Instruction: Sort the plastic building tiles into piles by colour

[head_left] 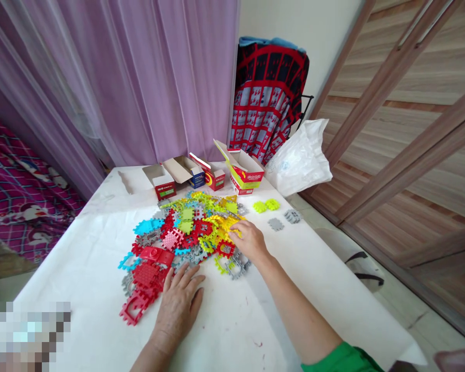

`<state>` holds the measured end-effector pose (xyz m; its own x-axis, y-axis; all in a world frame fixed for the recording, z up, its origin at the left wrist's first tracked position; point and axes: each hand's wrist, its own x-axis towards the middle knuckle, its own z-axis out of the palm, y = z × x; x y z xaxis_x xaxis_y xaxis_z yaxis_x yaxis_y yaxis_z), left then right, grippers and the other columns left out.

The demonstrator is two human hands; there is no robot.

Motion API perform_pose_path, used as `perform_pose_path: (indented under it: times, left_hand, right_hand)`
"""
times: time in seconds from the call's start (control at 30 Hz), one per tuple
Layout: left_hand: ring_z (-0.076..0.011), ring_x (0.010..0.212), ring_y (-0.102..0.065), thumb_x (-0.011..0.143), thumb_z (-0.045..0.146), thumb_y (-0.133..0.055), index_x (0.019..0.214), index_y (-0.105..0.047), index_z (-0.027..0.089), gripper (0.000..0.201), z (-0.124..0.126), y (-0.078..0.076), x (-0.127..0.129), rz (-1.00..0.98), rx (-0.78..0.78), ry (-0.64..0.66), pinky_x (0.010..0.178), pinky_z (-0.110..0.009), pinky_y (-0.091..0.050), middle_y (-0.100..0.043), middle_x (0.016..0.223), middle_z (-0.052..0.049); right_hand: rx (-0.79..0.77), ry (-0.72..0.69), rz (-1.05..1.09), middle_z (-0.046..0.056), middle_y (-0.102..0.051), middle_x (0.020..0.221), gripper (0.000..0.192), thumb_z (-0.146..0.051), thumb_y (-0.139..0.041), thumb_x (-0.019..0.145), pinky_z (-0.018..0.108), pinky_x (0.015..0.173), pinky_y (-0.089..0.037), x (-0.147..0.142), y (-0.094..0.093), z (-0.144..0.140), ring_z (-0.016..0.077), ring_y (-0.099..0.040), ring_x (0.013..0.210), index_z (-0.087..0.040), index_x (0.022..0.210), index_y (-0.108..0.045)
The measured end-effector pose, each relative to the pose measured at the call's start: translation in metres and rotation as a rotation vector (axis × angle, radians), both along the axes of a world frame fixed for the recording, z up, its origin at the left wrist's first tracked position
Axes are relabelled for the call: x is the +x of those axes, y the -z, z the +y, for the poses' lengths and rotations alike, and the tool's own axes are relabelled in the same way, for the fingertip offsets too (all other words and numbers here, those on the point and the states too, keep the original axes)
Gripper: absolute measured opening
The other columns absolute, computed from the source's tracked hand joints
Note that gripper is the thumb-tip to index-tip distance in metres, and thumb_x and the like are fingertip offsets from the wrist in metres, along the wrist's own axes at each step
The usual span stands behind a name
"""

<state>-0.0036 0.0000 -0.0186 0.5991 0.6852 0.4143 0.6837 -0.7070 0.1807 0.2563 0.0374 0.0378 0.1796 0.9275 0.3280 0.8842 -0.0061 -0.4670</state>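
A heap of flat plastic interlocking building pieces in red, yellow, lime, blue and grey lies on the white-covered table. My left hand rests palm down at the heap's near edge, fingers spread. Its fingertips are close to a red building piece and some grey ones. On the heap's right side, my right hand has its fingers bent at a yellow building piece, thumb and forefinger at its edge. Below that hand are a red frame piece and grey pieces.
Several opened small cardboard boxes line the table's far edge. Two lime pieces and grey pieces lie apart at right. A white plastic bag stands at the far right corner, near wooden wardrobe doors.
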Motion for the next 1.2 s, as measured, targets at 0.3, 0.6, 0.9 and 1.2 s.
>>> perform_pose_path:
  times: [0.3,0.6,0.9,1.2]
  left_hand:
    - [-0.0286,0.125,-0.051,0.089,0.022,-0.050,0.107,-0.066,0.028,0.026,-0.004,-0.005,0.004,-0.031,-0.046,-0.022,0.108,-0.057,-0.031,-0.067,0.123,-0.005]
    - [-0.0291,0.126,-0.051,0.088,0.020,-0.049,0.108,-0.066,0.027,0.027,-0.005,-0.011,0.004,-0.034,-0.082,-0.017,0.107,-0.059,-0.033,-0.066,0.124,-0.006]
    - [-0.0299,0.127,-0.049,0.088,0.021,-0.049,0.110,-0.065,0.028,0.028,-0.003,-0.003,0.001,-0.043,-0.073,0.006,0.107,-0.059,-0.032,-0.065,0.127,-0.005]
    - [-0.0310,0.126,-0.051,0.089,0.024,-0.049,0.110,-0.065,0.028,0.027,0.000,-0.001,0.000,-0.034,-0.046,0.020,0.106,-0.060,-0.033,-0.065,0.126,-0.005]
  right_hand:
    - [-0.192,-0.032,-0.221,0.008,-0.069,0.107,0.040,-0.047,-0.066,0.077,0.038,0.091,-0.040,-0.050,-0.002,0.021,0.0255,-0.056,0.104,-0.021,0.108,-0.065]
    - [-0.193,-0.014,-0.208,0.005,-0.068,0.110,0.029,-0.035,-0.061,0.080,0.035,0.093,-0.039,-0.054,-0.007,0.024,0.0232,-0.057,0.107,-0.024,0.107,-0.065]
    - [-0.212,0.129,-0.241,0.004,-0.070,0.106,0.028,-0.034,-0.058,0.080,0.029,0.088,-0.043,0.007,-0.057,-0.028,0.0210,-0.060,0.101,-0.026,0.103,-0.071]
    - [-0.663,0.108,-0.331,0.002,-0.073,0.099,0.025,-0.034,-0.061,0.077,0.029,0.072,-0.044,0.058,-0.060,-0.049,0.0226,-0.065,0.094,-0.029,0.099,-0.073]
